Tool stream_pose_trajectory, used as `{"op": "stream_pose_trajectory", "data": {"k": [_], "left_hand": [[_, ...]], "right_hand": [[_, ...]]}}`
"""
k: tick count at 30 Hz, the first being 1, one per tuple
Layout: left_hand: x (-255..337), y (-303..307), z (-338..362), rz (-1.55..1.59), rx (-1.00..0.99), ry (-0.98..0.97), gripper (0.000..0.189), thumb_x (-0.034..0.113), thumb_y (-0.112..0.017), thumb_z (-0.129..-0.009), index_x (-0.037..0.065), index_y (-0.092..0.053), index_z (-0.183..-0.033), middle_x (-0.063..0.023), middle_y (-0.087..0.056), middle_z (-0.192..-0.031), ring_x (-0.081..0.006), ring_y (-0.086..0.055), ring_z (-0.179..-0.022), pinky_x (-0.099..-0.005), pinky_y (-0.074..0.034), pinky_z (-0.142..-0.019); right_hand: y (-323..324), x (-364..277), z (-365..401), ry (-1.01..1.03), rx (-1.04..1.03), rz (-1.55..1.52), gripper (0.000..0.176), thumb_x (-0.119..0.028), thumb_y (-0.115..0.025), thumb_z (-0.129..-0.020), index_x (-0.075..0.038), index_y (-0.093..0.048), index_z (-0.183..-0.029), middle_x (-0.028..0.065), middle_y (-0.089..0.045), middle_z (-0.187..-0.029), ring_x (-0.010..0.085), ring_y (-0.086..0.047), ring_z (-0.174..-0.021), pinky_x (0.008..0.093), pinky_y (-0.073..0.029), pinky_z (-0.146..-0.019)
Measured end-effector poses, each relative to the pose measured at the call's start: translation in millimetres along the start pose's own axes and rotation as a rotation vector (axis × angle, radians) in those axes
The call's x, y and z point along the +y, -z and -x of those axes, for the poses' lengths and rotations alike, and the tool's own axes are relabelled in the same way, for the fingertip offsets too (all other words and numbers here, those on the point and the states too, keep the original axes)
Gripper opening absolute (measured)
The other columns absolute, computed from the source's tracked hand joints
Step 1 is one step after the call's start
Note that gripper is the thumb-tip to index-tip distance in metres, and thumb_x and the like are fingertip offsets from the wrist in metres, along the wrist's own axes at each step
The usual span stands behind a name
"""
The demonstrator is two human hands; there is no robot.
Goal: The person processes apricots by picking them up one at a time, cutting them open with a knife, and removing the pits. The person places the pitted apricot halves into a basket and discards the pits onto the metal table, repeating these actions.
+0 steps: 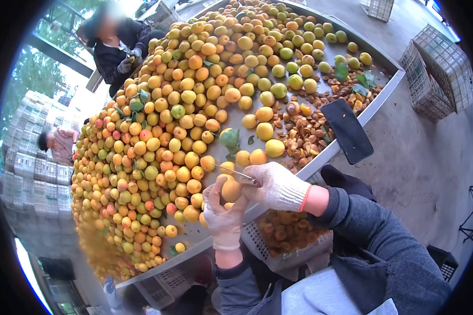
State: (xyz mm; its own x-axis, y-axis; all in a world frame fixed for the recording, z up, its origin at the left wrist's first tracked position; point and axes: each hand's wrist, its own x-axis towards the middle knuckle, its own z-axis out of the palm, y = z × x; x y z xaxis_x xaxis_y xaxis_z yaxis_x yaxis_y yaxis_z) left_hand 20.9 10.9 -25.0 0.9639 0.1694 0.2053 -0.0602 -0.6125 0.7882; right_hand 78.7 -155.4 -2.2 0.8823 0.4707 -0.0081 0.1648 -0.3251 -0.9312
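My left hand, in a whitish glove, has its fingers wrapped round an orange apricot at the table's near edge. Close beside it on the right, my right hand, in a white knit glove, grips a thin metal tool that points up and left above the apricot. A large heap of yellow, orange and green apricots covers the metal table. Brown pits and scraps lie to the right, next to green leaves.
A black phone lies on the table's metal rim. Below the edge is a crate of halved fruit. Crates stand on the floor at right. One person stands across the heap, another at far left.
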Motion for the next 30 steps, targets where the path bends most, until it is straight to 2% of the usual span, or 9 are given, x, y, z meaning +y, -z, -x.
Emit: {"op": "stream_pose_trajectory", "data": {"k": [2,3,4,6,10,12,18,21,30], "left_hand": [[-10,4,-1,0.298,-0.009,0.191,0.057,0.005,-0.075,-0.076,0.005,-0.051,-0.128,-0.0122,-0.055,-0.125,-0.0227,-0.057,-0.111,-0.0304,-0.049,-0.089],[-14,8,-1,0.590,-0.021,0.369,0.056,0.008,-0.073,-0.080,0.006,-0.049,-0.131,-0.0132,-0.054,-0.127,-0.0238,-0.057,-0.112,-0.0314,-0.049,-0.089],[-10,13,-1,0.589,-0.010,0.371,0.056,0.008,-0.073,-0.080,0.006,-0.049,-0.131,-0.0132,-0.054,-0.127,-0.0238,-0.057,-0.112,-0.0314,-0.049,-0.089],[3,24,-1,1.361,-0.054,0.309,0.054,0.015,-0.067,-0.087,0.010,-0.044,-0.136,-0.0151,-0.051,-0.129,-0.0267,-0.057,-0.114,-0.0349,-0.049,-0.092],[-11,31,1,1.705,-0.072,0.269,0.054,0.017,-0.063,-0.090,0.010,-0.039,-0.139,-0.0153,-0.051,-0.128,-0.0277,-0.054,-0.118,-0.0426,-0.043,-0.103],[-24,27,6,1.661,-0.045,0.249,0.056,0.017,-0.064,-0.090,0.008,-0.039,-0.139,-0.0150,-0.051,-0.129,-0.0271,-0.053,-0.118,-0.0433,-0.042,-0.104],[-15,25,7,1.598,-0.034,0.193,0.060,0.020,-0.066,-0.089,0.004,-0.039,-0.139,-0.0140,-0.052,-0.131,-0.0249,-0.054,-0.116,-0.0421,-0.042,-0.103],[-9,23,6,1.566,-0.050,0.192,0.059,0.022,-0.067,-0.088,0.003,-0.041,-0.138,-0.0138,-0.053,-0.130,-0.0242,-0.055,-0.114,-0.0405,-0.042,-0.102],[-7,19,7,1.411,-0.017,0.233,0.057,0.023,-0.066,-0.089,-0.001,-0.044,-0.136,-0.0138,-0.059,-0.125,-0.0232,-0.058,-0.112,-0.0364,-0.041,-0.101]], "right_hand": [[-4,-10,-3,0.060,0.031,0.053,0.023,-0.015,-0.066,-0.082,-0.004,-0.063,-0.103,0.0038,-0.065,-0.078,0.0143,-0.061,-0.072,0.0307,-0.050,-0.067],[0,-17,-3,-0.104,-0.048,-0.210,0.020,-0.015,-0.066,-0.083,-0.005,-0.063,-0.100,0.0015,-0.063,-0.076,0.0121,-0.060,-0.071,0.0288,-0.049,-0.065],[1,-26,-4,-0.267,-0.127,-0.473,0.018,-0.016,-0.066,-0.084,-0.006,-0.063,-0.098,-0.0007,-0.061,-0.075,0.0100,-0.058,-0.069,0.0268,-0.048,-0.063],[-7,-22,-7,-0.232,-0.134,-0.464,0.015,-0.016,-0.066,-0.085,-0.006,-0.063,-0.096,-0.0029,-0.058,-0.073,0.0066,-0.056,-0.069,0.0233,-0.046,-0.061],[-32,-9,1,-0.016,-0.078,-0.377,0.015,-0.014,-0.065,-0.085,-0.004,-0.063,-0.096,0.0008,-0.062,-0.075,0.0100,-0.057,-0.071,0.0272,-0.048,-0.068],[-35,-13,7,-0.079,-0.172,-0.184,0.015,-0.014,-0.065,-0.084,-0.003,-0.063,-0.095,0.0050,-0.063,-0.075,0.0115,-0.058,-0.071,0.0291,-0.049,-0.070],[-47,-15,13,0.000,-0.144,-0.225,0.019,-0.014,-0.064,-0.084,-0.004,-0.063,-0.101,0.0092,-0.066,-0.078,0.0128,-0.061,-0.071,0.0307,-0.051,-0.070],[-48,-17,13,0.035,-0.105,-0.214,0.028,-0.010,-0.063,-0.081,-0.007,-0.064,-0.109,0.0181,-0.066,-0.087,0.0332,-0.066,-0.081,0.0370,-0.052,-0.072],[-47,-12,8,0.174,-0.017,0.033,0.034,-0.010,-0.063,-0.078,-0.011,-0.064,-0.113,0.0180,-0.067,-0.089,0.0351,-0.065,-0.077,0.0387,-0.053,-0.069]]}}
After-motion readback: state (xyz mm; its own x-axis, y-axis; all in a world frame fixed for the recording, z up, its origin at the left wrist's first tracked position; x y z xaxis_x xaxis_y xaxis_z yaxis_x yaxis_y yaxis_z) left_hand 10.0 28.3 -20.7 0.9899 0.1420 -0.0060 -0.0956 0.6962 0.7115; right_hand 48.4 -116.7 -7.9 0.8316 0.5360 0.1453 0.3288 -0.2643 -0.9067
